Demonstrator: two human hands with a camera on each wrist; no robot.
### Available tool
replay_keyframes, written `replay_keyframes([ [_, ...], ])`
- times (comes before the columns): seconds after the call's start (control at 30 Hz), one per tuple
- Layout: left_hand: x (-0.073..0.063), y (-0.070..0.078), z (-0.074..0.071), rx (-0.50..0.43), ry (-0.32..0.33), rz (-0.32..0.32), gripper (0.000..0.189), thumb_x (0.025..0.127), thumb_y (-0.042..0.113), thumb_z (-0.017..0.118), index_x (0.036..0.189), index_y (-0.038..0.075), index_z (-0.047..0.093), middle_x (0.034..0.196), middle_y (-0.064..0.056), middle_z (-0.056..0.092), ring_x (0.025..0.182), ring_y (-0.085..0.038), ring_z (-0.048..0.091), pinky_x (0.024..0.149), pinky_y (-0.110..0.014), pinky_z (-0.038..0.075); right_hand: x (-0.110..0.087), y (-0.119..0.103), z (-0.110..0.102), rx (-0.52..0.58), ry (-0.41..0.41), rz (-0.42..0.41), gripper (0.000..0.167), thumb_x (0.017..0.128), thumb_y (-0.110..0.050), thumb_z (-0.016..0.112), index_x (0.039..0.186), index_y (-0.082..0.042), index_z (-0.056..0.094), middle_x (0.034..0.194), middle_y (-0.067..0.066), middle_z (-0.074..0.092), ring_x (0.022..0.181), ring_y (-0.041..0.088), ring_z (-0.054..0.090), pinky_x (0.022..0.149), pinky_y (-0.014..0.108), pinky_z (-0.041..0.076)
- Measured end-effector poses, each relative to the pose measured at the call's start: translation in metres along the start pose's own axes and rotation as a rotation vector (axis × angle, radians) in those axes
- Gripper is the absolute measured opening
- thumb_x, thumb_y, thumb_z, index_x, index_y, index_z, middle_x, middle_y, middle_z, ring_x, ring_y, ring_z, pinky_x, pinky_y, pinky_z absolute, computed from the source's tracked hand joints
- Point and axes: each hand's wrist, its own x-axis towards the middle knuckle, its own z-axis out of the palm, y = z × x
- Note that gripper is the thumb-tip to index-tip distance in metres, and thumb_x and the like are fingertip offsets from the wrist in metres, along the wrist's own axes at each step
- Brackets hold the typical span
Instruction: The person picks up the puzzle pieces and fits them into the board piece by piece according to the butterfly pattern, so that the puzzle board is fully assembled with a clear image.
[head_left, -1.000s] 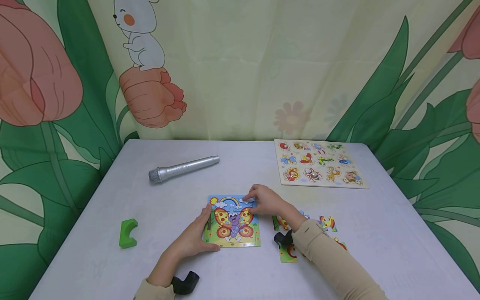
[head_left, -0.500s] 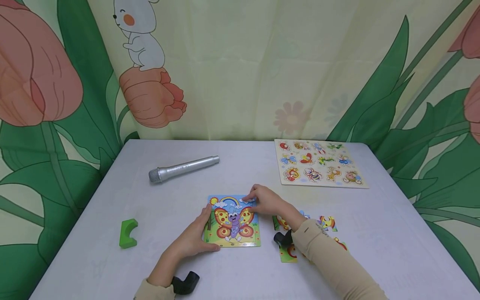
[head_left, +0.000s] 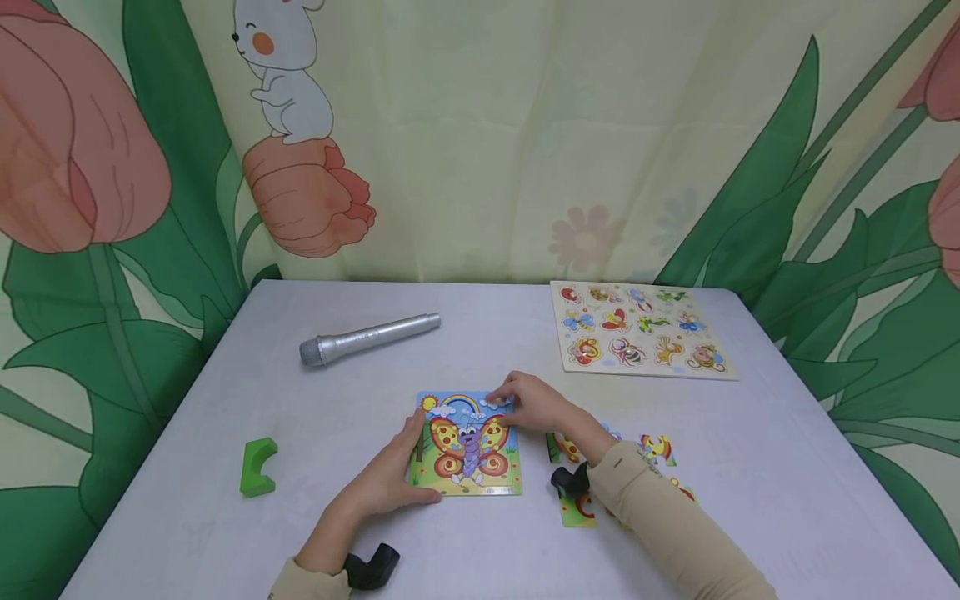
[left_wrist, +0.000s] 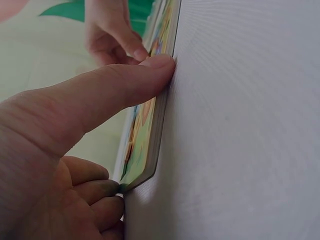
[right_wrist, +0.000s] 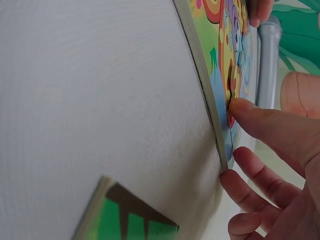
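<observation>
A square jigsaw puzzle with a butterfly picture (head_left: 470, 450) lies on the table in front of me. My left hand (head_left: 384, 475) holds its near left corner, thumb along the front edge and fingers at the left side; in the left wrist view the thumb (left_wrist: 120, 92) touches the thick board edge. At the far right corner my right hand (head_left: 534, 402) pinches a puzzle piece (right_wrist: 231, 90) bearing part of the wing, seen slightly raised in the right wrist view. The right thumb (right_wrist: 265, 122) lies on that piece, with other fingertips at the board's edge.
Several loose puzzle pieces (head_left: 657, 450) lie right of the board, partly under the right forearm. A silver toy microphone (head_left: 371, 339) lies at the back left, a green arch-shaped block (head_left: 257, 467) at the left. An insect peg-puzzle board (head_left: 641, 329) lies at the back right.
</observation>
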Motion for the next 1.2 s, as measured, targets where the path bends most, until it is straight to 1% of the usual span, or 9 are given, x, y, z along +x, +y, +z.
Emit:
replay_keyframes([
  [0.2, 0.000, 0.002, -0.001, 0.013, -0.004, 0.009, 0.110, 0.065, 0.024, 0.083, 0.146, 0.002, 0.011, 0.150, -0.019, 0.013, 0.136, -0.036, 0.012, 0.108, -0.050, 0.018, -0.005, 0.003, -0.003, 0.012, 0.039, 0.022, 0.038, 0.077, -0.020, 0.075, 0.113, -0.014, 0.067, 0.093, -0.001, 0.055, 0.081, 0.014, 0.048, 0.070, 0.027, 0.045],
  [0.33, 0.001, 0.004, 0.000, 0.017, -0.005, 0.016, 0.110, 0.065, 0.023, 0.083, 0.145, 0.000, 0.011, 0.149, -0.021, 0.014, 0.136, -0.036, 0.012, 0.108, -0.050, 0.017, -0.011, 0.005, -0.009, 0.036, 0.051, 0.024, 0.040, 0.077, -0.021, 0.074, 0.115, -0.014, 0.065, 0.097, 0.000, 0.056, 0.086, 0.017, 0.050, 0.071, 0.027, 0.046],
  [0.43, 0.002, 0.004, 0.000, 0.023, -0.008, 0.014, 0.110, 0.066, 0.024, 0.083, 0.146, 0.000, 0.010, 0.149, -0.020, 0.013, 0.136, -0.036, 0.012, 0.108, -0.050, 0.017, -0.017, 0.008, -0.014, 0.050, 0.058, 0.012, 0.040, 0.078, -0.019, 0.073, 0.116, -0.013, 0.064, 0.099, 0.002, 0.056, 0.088, 0.019, 0.051, 0.071, 0.028, 0.046],
  [0.67, 0.006, 0.006, 0.000, 0.027, -0.013, 0.011, 0.110, 0.066, 0.024, 0.082, 0.146, 0.001, 0.010, 0.150, -0.020, 0.012, 0.135, -0.039, 0.012, 0.107, -0.052, 0.018, -0.031, 0.022, -0.022, 0.069, 0.085, -0.009, 0.040, 0.079, -0.018, 0.072, 0.118, -0.012, 0.063, 0.101, 0.003, 0.057, 0.088, 0.020, 0.051, 0.070, 0.030, 0.046],
  [0.87, 0.011, 0.005, -0.001, 0.035, -0.013, 0.015, 0.110, 0.067, 0.023, 0.082, 0.146, 0.001, 0.009, 0.150, -0.020, 0.012, 0.136, -0.036, 0.011, 0.108, -0.050, 0.017, -0.044, 0.031, -0.027, 0.079, 0.102, -0.038, 0.041, 0.078, -0.016, 0.073, 0.117, -0.008, 0.063, 0.101, 0.007, 0.058, 0.085, 0.022, 0.050, 0.070, 0.035, 0.046],
  [1.0, 0.014, 0.005, -0.001, 0.034, -0.009, 0.009, 0.110, 0.067, 0.024, 0.082, 0.146, 0.001, 0.008, 0.150, -0.020, 0.012, 0.135, -0.040, 0.013, 0.107, -0.052, 0.018, -0.054, 0.036, -0.028, 0.086, 0.104, -0.038, 0.041, 0.078, -0.016, 0.073, 0.117, -0.008, 0.063, 0.100, 0.006, 0.058, 0.084, 0.022, 0.050, 0.067, 0.031, 0.046],
  [1.07, 0.015, 0.005, -0.002, 0.033, -0.009, 0.006, 0.111, 0.067, 0.024, 0.082, 0.146, 0.001, 0.009, 0.149, -0.021, 0.012, 0.134, -0.043, 0.014, 0.107, -0.053, 0.019, -0.059, 0.038, -0.028, 0.094, 0.104, -0.023, 0.042, 0.077, -0.017, 0.074, 0.116, -0.008, 0.063, 0.100, 0.006, 0.059, 0.084, 0.023, 0.050, 0.066, 0.028, 0.045],
  [1.2, 0.017, 0.005, -0.002, 0.029, -0.013, 0.009, 0.111, 0.066, 0.024, 0.082, 0.146, 0.000, 0.009, 0.149, -0.021, 0.012, 0.134, -0.043, 0.013, 0.107, -0.053, 0.018, -0.068, 0.042, -0.027, 0.097, 0.093, 0.009, 0.044, 0.075, -0.020, 0.075, 0.116, -0.010, 0.063, 0.099, 0.003, 0.060, 0.083, 0.022, 0.049, 0.063, 0.025, 0.044],
])
